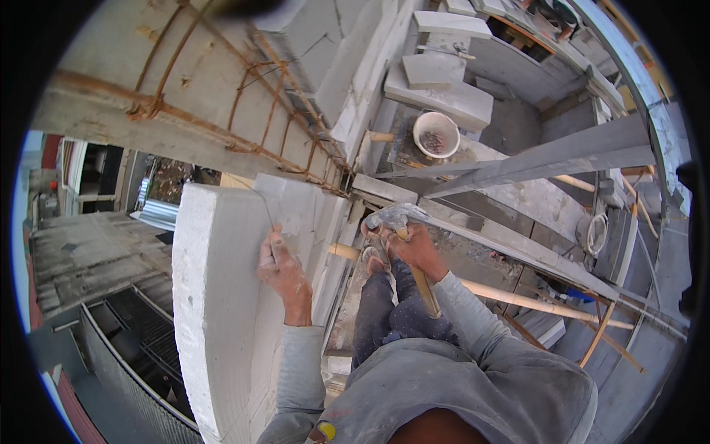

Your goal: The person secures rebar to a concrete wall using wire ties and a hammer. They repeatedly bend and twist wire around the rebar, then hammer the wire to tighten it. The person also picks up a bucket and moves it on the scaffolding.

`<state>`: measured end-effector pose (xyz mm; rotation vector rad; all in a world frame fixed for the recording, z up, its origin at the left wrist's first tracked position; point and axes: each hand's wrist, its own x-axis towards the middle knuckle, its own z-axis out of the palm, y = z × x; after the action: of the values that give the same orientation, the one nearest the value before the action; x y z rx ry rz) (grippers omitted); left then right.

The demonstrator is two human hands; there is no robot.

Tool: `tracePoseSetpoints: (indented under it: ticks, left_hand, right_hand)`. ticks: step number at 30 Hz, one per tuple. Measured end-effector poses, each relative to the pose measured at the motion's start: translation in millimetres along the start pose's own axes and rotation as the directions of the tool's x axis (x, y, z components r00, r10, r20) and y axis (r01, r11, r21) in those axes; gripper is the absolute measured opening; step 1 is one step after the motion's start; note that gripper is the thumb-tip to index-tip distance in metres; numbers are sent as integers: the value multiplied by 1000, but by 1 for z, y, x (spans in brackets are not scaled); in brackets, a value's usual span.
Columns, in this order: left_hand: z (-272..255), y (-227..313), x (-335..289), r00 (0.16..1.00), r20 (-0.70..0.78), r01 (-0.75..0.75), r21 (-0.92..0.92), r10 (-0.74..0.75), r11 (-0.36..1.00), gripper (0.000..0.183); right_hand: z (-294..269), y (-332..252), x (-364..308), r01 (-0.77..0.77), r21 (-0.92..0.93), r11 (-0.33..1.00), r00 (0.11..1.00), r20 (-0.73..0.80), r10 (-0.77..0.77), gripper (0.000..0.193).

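Observation:
My left hand [285, 275] is beside the white lightweight blocks at the left, its fingers pinched together at the lower end of a thin dark wire [265, 207]. The wire runs up across the pale face of a block [279, 198]. My right hand [420, 251] is wrapped round a hammer [397, 216] just below its grey, dusty metal head. The hammer's wooden handle [427, 292] hangs down past my right wrist. Closest to my left hand is a large white block [214, 296] standing along the wall's edge.
Rusty reinforcing bars [196, 115] run along the concrete at the upper left. A white bucket [435, 135] stands ahead, below stacked white blocks [451, 92]. Wooden poles [518, 297] cross at the right. Beyond the block, the drop shows lower roofs [96, 251].

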<state>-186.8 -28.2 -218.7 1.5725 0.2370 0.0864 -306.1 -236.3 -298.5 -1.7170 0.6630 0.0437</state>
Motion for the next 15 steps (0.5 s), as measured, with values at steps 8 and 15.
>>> tracePoseSetpoints:
  ticks: [8, 15]
  left_hand:
    - [-7, 4, -3, 999, 32, -8, 163, 3, 987, 39]
    - [-19, -14, 5, 991, 21, -126, 460, 131, 879, 43]
  right_hand:
    - [-70, 140, -35, -267, -492, 829, 957, -31, 289, 30]
    - [-144, 191, -79, -548, -309, 777, 832, -100, 546, 25]
